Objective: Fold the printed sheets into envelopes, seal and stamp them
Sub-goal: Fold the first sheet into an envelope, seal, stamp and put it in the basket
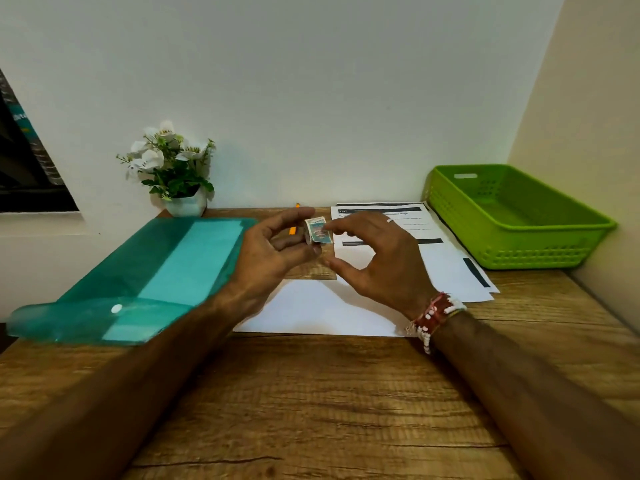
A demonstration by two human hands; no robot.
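A small printed stamp hangs in the air above the desk, pinched at its left edge by my left hand. My right hand touches the stamp's right edge with its fingertips, thumb held apart below. Under both hands lies a white envelope flat on the wooden desk. Printed sheets with black bars lie stacked behind my right hand, partly hidden by it.
A teal plastic folder with a snap button lies open at the left. A green basket stands at the back right by the wall. A potted white flower stands at the back. A yellow pencil peeks from behind my left hand.
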